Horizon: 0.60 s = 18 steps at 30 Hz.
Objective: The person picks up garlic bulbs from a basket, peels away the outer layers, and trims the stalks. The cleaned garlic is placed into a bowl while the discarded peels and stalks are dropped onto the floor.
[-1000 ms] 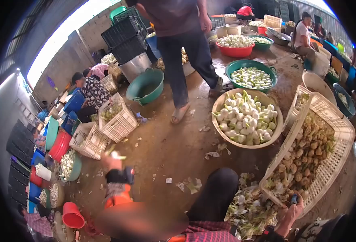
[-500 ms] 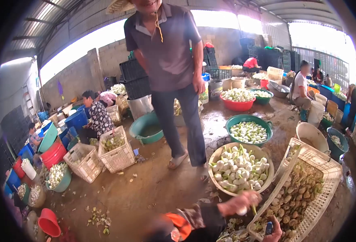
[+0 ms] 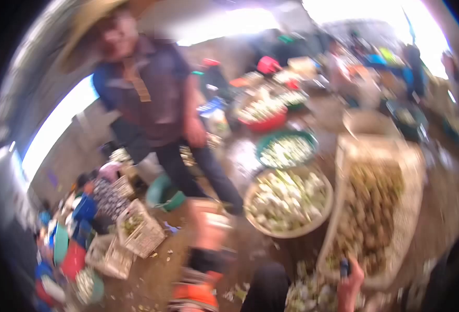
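Observation:
My left hand (image 3: 207,231), smeared by motion, is raised at lower centre in front of the standing person's legs. A whitish patch (image 3: 216,219) shows at its fingers, too blurred to name. The sleeve is dark with an orange cuff (image 3: 193,294). My right hand (image 3: 351,281) is closed around a small tool with a dark blue end (image 3: 344,267), at the near edge of a pale plastic crate (image 3: 412,208). Brown, unpeeled garlic bulbs (image 3: 370,218) fill that crate. Left of it stands a round basin (image 3: 287,234) heaped with white garlic bulbs (image 3: 284,200).
A person (image 3: 151,99) in a straw hat stands close in front. Behind the basin are a green tub (image 3: 263,156) and a red tub (image 3: 263,125) of white bulbs. Crates (image 3: 141,234) and buckets stand at left. Peelings (image 3: 310,296) lie near my knee (image 3: 266,288).
My left hand has swung left, away from the basin and crate, where it held a white garlic bulb. The view has turned and blurred. My right hand still grips the tool by the crate.

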Each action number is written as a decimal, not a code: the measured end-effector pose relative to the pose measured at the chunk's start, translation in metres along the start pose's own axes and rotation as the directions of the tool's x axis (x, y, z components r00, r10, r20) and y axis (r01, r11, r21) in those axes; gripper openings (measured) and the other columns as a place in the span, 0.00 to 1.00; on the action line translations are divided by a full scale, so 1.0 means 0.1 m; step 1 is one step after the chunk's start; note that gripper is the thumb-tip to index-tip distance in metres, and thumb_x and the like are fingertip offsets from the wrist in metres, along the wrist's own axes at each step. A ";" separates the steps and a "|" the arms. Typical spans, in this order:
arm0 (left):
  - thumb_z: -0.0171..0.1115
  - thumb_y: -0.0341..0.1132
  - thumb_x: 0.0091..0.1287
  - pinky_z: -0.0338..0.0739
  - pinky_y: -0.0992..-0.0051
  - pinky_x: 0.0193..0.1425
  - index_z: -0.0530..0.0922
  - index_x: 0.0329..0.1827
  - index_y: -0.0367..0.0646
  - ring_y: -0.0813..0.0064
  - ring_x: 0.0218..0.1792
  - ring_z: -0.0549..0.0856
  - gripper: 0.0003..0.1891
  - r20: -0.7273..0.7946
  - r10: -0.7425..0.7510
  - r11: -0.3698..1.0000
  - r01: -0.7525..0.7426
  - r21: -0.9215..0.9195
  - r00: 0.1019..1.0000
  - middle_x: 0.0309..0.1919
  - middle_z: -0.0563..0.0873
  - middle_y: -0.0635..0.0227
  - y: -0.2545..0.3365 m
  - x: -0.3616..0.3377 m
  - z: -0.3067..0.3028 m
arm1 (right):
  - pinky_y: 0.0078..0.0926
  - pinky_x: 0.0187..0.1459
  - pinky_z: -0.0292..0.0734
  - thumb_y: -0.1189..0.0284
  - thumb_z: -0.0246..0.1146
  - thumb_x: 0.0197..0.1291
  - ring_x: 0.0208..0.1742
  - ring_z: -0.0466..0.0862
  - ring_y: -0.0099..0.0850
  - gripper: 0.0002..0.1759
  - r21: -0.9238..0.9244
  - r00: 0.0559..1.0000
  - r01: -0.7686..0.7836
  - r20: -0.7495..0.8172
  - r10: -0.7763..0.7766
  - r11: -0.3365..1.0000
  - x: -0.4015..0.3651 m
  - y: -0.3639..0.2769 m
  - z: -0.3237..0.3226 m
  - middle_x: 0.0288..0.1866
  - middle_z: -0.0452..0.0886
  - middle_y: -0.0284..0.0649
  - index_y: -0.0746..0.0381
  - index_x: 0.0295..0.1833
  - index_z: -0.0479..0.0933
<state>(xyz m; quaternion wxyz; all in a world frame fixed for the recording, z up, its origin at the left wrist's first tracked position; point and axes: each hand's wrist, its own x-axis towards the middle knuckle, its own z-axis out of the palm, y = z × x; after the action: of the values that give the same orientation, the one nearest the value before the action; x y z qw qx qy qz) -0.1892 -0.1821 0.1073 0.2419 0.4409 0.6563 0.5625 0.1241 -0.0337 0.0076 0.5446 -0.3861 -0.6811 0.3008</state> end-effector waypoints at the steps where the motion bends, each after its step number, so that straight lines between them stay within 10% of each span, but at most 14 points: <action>1: 0.53 0.47 0.69 0.76 0.76 0.40 0.73 0.50 0.40 0.72 0.39 0.81 0.19 -0.285 -0.025 0.993 -0.009 -0.116 0.958 0.38 0.80 0.62 0.08 -0.08 -0.63 | 0.24 0.41 0.74 0.80 0.47 0.52 0.35 0.80 0.29 0.19 0.149 0.964 -0.264 0.047 0.260 0.953 0.05 -0.13 -0.11 0.33 0.81 0.43 0.69 0.48 0.77; 5: 0.49 0.49 0.71 0.77 0.79 0.36 0.72 0.49 0.43 0.75 0.37 0.80 0.18 -0.755 0.100 0.975 -0.215 -0.056 0.648 0.40 0.79 0.64 0.52 -0.58 -2.12 | 0.21 0.45 0.74 0.82 0.46 0.54 0.39 0.80 0.24 0.20 0.194 0.929 -0.366 0.129 0.346 0.910 0.17 -0.09 -0.37 0.37 0.84 0.39 0.67 0.51 0.78; 10: 0.46 0.53 0.71 0.77 0.82 0.27 0.71 0.50 0.47 0.81 0.30 0.79 0.19 -0.542 -0.077 0.985 -0.019 -0.169 0.837 0.38 0.79 0.69 -0.05 -0.13 -0.49 | 0.19 0.48 0.73 0.77 0.59 0.62 0.42 0.80 0.21 0.12 0.385 0.868 -0.487 0.307 0.389 0.784 0.11 -0.22 -0.24 0.40 0.84 0.35 0.66 0.51 0.79; 13: 0.54 0.45 0.70 0.77 0.82 0.30 0.73 0.55 0.43 0.82 0.30 0.79 0.18 0.126 -0.221 0.875 0.254 -0.411 0.967 0.36 0.78 0.72 -0.14 0.14 0.99 | 0.21 0.49 0.73 0.77 0.60 0.61 0.46 0.80 0.24 0.12 0.351 0.884 -0.453 0.297 0.361 0.819 0.09 -0.16 -0.28 0.44 0.83 0.39 0.66 0.51 0.79; 18: 0.55 0.48 0.70 0.72 0.86 0.38 0.69 0.63 0.38 0.88 0.36 0.77 0.26 0.618 -0.127 0.870 0.387 -0.306 0.776 0.35 0.81 0.76 -0.37 0.15 2.39 | 0.28 0.50 0.74 0.78 0.61 0.57 0.47 0.82 0.38 0.14 0.019 0.950 -0.218 0.234 0.208 0.976 0.10 -0.05 -0.40 0.46 0.82 0.47 0.65 0.50 0.78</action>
<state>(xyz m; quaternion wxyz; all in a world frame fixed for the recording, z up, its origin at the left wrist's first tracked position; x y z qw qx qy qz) -0.0140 -0.0431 0.0150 0.5943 0.4323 0.4707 0.4882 0.1608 -0.0281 0.0257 0.4345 -0.4075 -0.6872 0.4158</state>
